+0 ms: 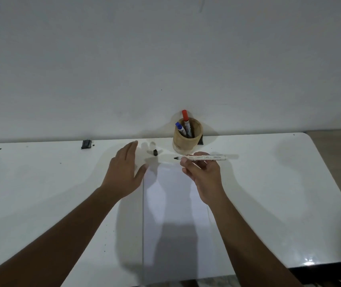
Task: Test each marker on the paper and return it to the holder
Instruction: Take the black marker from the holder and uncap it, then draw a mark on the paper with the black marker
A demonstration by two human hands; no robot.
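Spanning the lower frame, the white bench point(41, 193) carries a paper point(173, 224) at centre that looks blank, though shadow dims it. The holder point(187, 139) above it keeps a red marker point(185, 118) and a blue marker point(179, 127). The left hand point(124, 172) hovers spread and empty. The right hand point(203, 175) has its grip pinching the uncapped black marker point(203, 157). A small cap point(155, 152) lies nearby. Testing seems barely begun; three markers remain.
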